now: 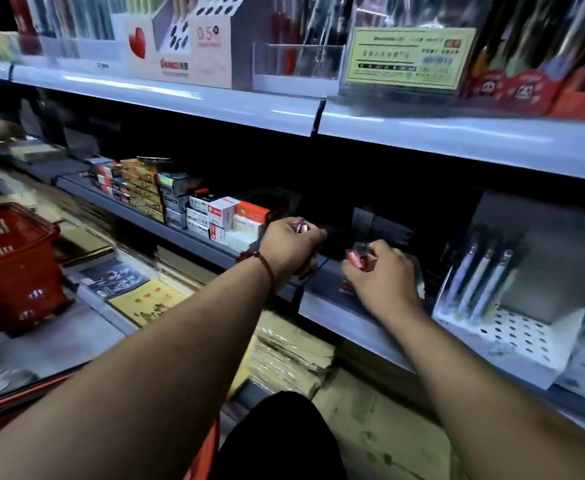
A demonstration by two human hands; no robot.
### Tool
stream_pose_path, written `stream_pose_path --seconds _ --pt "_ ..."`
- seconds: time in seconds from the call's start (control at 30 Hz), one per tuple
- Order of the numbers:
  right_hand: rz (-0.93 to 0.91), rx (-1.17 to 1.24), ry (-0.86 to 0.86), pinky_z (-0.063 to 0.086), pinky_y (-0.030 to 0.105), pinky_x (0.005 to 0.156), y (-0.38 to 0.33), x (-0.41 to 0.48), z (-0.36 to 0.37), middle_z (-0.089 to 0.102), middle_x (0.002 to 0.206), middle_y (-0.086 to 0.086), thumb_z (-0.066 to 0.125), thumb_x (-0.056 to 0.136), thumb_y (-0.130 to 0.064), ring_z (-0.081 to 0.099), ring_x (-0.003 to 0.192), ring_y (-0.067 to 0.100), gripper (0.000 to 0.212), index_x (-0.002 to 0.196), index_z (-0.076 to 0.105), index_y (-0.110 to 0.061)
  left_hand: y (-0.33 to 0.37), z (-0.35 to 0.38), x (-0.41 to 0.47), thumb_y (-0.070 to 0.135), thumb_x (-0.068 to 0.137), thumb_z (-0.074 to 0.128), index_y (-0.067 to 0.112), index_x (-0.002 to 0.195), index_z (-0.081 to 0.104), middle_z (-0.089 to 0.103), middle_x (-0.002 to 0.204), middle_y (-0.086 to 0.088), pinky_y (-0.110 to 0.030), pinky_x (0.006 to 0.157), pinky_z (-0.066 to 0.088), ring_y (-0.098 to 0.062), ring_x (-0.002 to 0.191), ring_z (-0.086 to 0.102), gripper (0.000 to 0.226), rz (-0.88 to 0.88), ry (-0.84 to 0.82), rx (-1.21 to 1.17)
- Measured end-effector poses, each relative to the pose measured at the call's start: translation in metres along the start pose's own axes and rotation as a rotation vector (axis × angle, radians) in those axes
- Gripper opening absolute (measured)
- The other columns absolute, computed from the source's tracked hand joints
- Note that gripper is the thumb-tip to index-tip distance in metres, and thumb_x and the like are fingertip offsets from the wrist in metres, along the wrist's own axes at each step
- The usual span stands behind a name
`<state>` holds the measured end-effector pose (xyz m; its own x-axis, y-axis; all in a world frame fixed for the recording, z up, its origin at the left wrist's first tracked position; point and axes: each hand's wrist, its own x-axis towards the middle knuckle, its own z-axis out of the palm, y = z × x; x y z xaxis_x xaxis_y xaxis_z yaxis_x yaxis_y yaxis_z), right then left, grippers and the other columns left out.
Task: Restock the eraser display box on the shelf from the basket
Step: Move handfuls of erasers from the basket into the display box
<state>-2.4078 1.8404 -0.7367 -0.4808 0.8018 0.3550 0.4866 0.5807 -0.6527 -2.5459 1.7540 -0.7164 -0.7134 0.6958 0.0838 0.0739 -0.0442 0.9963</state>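
Both my hands reach to the middle shelf. My left hand (289, 247), with a red cord at the wrist, grips small red-wrapped erasers (299, 225) that stick out above the knuckles. My right hand (383, 271) pinches another red-and-white wrapped eraser (357, 258) at its fingertips. Both hands hover at a dark display box (332, 245) on the shelf, whose inside is too dark to make out. A red plastic basket (14, 265) stands at the far left on a low ledge. The view is blurred.
Stacked small product boxes (215, 216) fill the shelf left of my hands. A white pen display stand (502, 306) sits to the right. The upper shelf edge (319, 116) overhangs above. Notebooks (138, 292) and wrapped paper packs (291, 355) lie below.
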Motion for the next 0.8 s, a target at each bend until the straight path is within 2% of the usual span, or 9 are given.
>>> stream_pose_path --seconds 0.13,0.23,0.3,0.37,0.47,0.57,0.67,0.73,0.8 --pt "0.101 -0.062 0.029 0.047 0.036 0.073 0.019 0.024 -0.005 0.068 0.103 0.02 0.075 0.083 -0.04 0.064 0.097 0.039 0.038 0.101 0.068 -0.008 0.001 0.05 0.023 0.004 0.096 0.061 0.012 0.069 0.052 0.047 0.051 -0.01 -0.017 0.037 0.029 -0.016 0.036 0.039 0.03 -0.077 -0.007 -0.097" --pt "0.159 -0.062 -0.027 0.044 0.033 0.068 0.023 0.043 -0.011 0.072 0.099 0.023 0.07 0.089 -0.047 0.068 0.096 0.04 0.042 0.093 0.072 -0.005 0.005 0.08 0.037 -0.001 0.094 0.058 0.008 0.067 0.052 0.05 0.054 -0.012 -0.018 0.037 0.032 -0.018 0.037 0.043 0.029 -0.1 -0.006 -0.109" --pt "0.224 -0.102 -0.111 0.041 0.032 0.072 0.026 0.054 -0.017 0.072 0.108 0.024 0.059 0.097 -0.05 0.066 0.106 0.04 0.049 0.103 0.074 -0.004 0.006 0.094 0.046 -0.002 0.094 0.059 0.006 0.073 0.055 0.054 0.058 -0.011 -0.019 0.037 0.038 -0.015 0.037 0.049 0.023 -0.145 0.017 -0.172" --pt "0.294 -0.165 -0.187 0.043 0.032 0.082 0.031 0.06 -0.019 0.067 0.125 0.025 0.051 0.103 -0.045 0.061 0.119 0.04 0.05 0.12 0.07 -0.002 0.002 0.105 0.054 -0.003 0.093 0.06 0.002 0.083 0.06 0.059 0.064 -0.013 -0.024 0.045 0.046 -0.021 0.046 0.056 0.011 -0.187 0.045 -0.23" --pt "0.3 -0.251 -0.249 0.046 0.033 0.089 0.038 0.061 -0.014 0.064 0.132 0.024 0.05 0.104 -0.034 0.059 0.123 0.04 0.042 0.125 0.067 -0.002 -0.019 0.116 0.063 -0.01 0.087 0.055 0.0 0.082 0.062 0.063 0.072 -0.021 -0.032 0.053 0.05 -0.025 0.056 0.06 0.014 -0.253 0.046 -0.197" --pt "0.256 -0.305 -0.268 0.049 0.034 0.09 0.041 0.057 -0.008 0.066 0.127 0.023 0.053 0.103 -0.03 0.061 0.119 0.04 0.035 0.121 0.068 -0.003 -0.038 0.12 0.064 -0.01 0.08 0.055 -0.001 0.076 0.063 0.065 0.077 -0.025 -0.041 0.063 0.054 -0.027 0.06 0.063 0.013 -0.271 0.003 -0.104" --pt "0.23 -0.341 -0.324 0.046 0.032 0.08 0.04 0.058 -0.006 0.068 0.12 0.02 0.06 0.098 -0.027 0.064 0.112 0.038 0.03 0.117 0.068 -0.006 -0.043 0.115 0.067 -0.003 0.074 0.064 0.001 0.073 0.064 0.067 0.078 -0.024 -0.052 0.072 0.06 -0.04 0.078 0.071 0.004 -0.235 -0.055 0.03" --pt "0.21 -0.312 -0.385 0.042 0.028 0.073 0.034 0.06 -0.005 0.068 0.1 0.014 0.068 0.093 -0.03 0.064 0.096 0.035 0.03 0.113 0.068 -0.008 -0.04 0.105 0.069 -0.002 0.08 0.07 0.004 0.072 0.064 0.068 0.079 -0.02 -0.053 0.079 0.061 -0.039 0.086 0.072 0.011 -0.215 -0.106 0.124" --pt "0.192 -0.258 -0.448 0.042 0.026 0.069 0.024 0.061 -0.003 0.058 0.082 0.004 0.077 0.086 -0.039 0.058 0.078 0.024 0.033 0.105 0.066 -0.013 -0.037 0.092 0.071 -0.002 0.083 0.072 0.005 0.072 0.063 0.067 0.078 -0.015 -0.048 0.081 0.06 -0.032 0.082 0.07 0.017 -0.198 -0.132 0.17"
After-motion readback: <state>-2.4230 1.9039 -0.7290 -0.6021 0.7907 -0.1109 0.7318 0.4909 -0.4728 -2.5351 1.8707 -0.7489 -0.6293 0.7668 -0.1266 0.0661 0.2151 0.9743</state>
